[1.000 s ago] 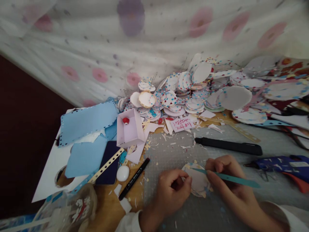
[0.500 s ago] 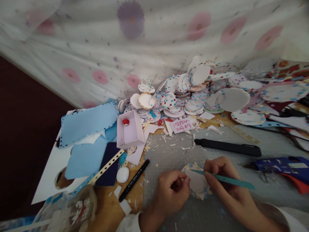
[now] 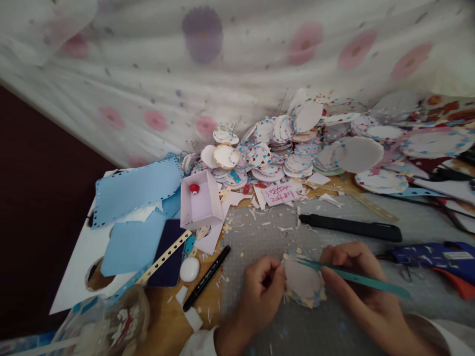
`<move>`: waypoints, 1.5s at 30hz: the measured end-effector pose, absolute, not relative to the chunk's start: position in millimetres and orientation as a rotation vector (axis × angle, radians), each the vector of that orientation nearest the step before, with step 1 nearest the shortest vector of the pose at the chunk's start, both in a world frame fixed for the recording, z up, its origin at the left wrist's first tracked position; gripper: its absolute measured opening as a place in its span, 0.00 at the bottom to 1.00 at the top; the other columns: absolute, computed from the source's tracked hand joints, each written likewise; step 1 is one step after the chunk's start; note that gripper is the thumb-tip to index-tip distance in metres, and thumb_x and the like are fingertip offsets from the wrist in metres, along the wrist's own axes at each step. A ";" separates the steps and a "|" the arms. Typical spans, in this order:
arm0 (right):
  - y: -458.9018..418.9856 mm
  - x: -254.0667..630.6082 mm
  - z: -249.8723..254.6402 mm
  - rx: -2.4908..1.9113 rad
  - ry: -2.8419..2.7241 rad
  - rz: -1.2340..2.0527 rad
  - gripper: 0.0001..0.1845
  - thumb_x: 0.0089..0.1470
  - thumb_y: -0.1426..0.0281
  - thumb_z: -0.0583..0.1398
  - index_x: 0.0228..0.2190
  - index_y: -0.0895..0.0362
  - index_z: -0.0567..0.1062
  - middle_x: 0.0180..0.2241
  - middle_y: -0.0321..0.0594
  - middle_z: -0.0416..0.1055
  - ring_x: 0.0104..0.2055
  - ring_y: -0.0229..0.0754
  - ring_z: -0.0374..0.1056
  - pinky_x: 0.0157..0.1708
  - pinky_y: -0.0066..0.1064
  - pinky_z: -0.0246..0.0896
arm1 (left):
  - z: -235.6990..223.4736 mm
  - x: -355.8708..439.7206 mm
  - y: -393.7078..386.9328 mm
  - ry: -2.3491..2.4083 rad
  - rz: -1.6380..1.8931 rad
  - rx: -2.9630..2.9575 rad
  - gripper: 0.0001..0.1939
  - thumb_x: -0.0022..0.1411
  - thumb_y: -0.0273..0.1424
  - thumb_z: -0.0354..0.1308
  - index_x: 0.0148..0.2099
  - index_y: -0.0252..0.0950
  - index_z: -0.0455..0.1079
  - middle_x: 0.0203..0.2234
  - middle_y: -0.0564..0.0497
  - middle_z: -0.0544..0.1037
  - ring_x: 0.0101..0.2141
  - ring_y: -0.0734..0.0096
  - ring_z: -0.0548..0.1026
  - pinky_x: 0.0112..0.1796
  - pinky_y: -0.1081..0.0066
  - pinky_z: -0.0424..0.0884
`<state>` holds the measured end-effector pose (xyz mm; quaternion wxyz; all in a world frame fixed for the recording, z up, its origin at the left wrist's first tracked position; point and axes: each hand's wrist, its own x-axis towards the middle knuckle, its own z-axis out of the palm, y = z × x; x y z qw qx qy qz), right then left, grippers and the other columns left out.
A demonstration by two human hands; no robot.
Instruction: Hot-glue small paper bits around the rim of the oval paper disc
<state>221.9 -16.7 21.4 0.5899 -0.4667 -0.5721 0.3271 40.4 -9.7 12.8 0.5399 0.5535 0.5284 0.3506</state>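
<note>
A round paper disc (image 3: pixel 302 281) with confetti-like bits along its edge lies on the grey cutting mat (image 3: pixel 267 237), between my two hands. My left hand (image 3: pixel 261 291) is curled shut, its fingertips pinching the disc's left edge. My right hand (image 3: pixel 356 287) grips a thin teal tool (image 3: pixel 352 278) like a pen, with the tip resting on the disc's top edge.
A black knife-like tool (image 3: pixel 351 226) lies beyond my hands, a blue glue gun (image 3: pixel 438 254) to the right. A black marker (image 3: pixel 206 278), a white pebble (image 3: pixel 189 269), a pink open box (image 3: pixel 200 200) and blue paper sheets (image 3: pixel 135 190) sit left. Heaped decorated discs (image 3: pixel 297 143) back onto a flowered cloth.
The disc has turned a little between my fingers. My left hand has shifted its pinch along the left edge, and the teal tool's tip has moved slightly along the top edge.
</note>
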 end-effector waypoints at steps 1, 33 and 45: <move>-16.5 224.2 21.2 -1.101 -1.353 0.737 0.03 0.61 0.65 0.61 0.36 0.47 0.70 0.27 0.32 0.69 0.25 0.37 0.67 0.21 0.23 0.66 | 13.8 39.9 -8.8 1.249 0.847 1.274 0.17 0.64 0.40 0.57 0.26 0.37 0.64 0.19 0.58 0.60 0.23 0.75 0.59 0.25 0.74 0.54; -4.3 241.8 19.8 -1.024 -1.675 0.705 0.06 0.59 0.67 0.64 0.38 0.45 0.81 0.34 0.34 0.82 0.35 0.43 0.80 0.34 0.28 0.78 | 13.5 33.7 -5.3 1.136 0.830 1.201 0.22 0.64 0.46 0.57 0.25 0.38 0.59 0.19 0.58 0.58 0.23 0.75 0.57 0.26 0.73 0.53; 25.0 245.8 43.4 -1.219 -1.336 0.857 0.16 0.48 0.54 0.71 0.27 0.48 0.73 0.33 0.38 0.82 0.37 0.47 0.80 0.35 0.33 0.77 | 12.4 37.5 -2.7 1.136 0.764 1.233 0.17 0.61 0.42 0.56 0.25 0.37 0.60 0.19 0.58 0.59 0.24 0.75 0.58 0.26 0.73 0.54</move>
